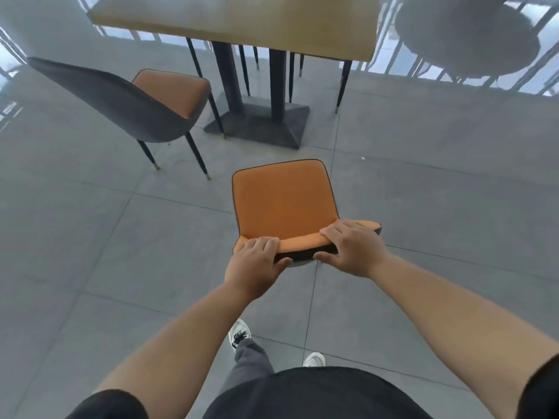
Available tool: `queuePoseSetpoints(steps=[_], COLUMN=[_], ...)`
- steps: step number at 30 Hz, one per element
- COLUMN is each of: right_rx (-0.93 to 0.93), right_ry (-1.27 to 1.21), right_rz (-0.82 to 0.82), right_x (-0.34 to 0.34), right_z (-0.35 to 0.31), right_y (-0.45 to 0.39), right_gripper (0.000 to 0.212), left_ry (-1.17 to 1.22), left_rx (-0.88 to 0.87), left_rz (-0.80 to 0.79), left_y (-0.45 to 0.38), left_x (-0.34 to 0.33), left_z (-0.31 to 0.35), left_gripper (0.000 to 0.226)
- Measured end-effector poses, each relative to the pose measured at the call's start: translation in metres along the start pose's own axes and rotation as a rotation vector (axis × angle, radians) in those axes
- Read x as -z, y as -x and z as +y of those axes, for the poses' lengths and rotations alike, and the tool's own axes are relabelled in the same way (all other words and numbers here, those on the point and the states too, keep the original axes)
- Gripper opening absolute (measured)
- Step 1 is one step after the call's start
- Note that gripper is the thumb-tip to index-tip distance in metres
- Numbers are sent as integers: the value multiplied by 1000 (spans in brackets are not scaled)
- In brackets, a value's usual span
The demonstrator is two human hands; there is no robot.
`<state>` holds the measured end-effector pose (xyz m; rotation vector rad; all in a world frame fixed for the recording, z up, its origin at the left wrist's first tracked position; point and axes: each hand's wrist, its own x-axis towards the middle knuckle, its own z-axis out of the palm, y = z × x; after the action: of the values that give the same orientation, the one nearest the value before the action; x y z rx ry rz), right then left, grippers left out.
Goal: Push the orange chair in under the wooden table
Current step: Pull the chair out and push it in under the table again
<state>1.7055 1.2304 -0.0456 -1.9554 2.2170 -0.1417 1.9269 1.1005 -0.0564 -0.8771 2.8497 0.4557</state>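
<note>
Grey stone-look floor tiles [438, 182] fill most of my head view, large slabs with thin pale joints and a dull sheen. I see the orange chair [282, 201] standing on them in the open, well apart from the wooden table [242, 22], its seat facing the table's dark pedestal base [260, 122]. My left hand [255, 266] and right hand [352, 247] are both wrapped over the top edge of its backrest, fingers on the orange front, thumbs on the dark rear. A second chair [142, 107] with a grey shell and orange seat sits to the left, angled, just beside the base. Bright glass and railings [393, 55] run behind the table. White sneakers [239, 332] show below my arms.
</note>
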Motion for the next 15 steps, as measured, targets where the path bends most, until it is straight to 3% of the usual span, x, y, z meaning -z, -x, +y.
queuePoseSetpoints(steps=[7, 15], right_rx=[-37, -176], right_ry=[22, 47], right_rz=[35, 126], right_x=[-5, -16], right_z=[-13, -57], right_y=[-25, -110], right_gripper=[69, 66], left_ry=[38, 8], left_rx=[-47, -116], left_rz=[-10, -86], left_y=[-15, -71], left_x=[12, 47], left_z=[-33, -133], left_gripper=[57, 57])
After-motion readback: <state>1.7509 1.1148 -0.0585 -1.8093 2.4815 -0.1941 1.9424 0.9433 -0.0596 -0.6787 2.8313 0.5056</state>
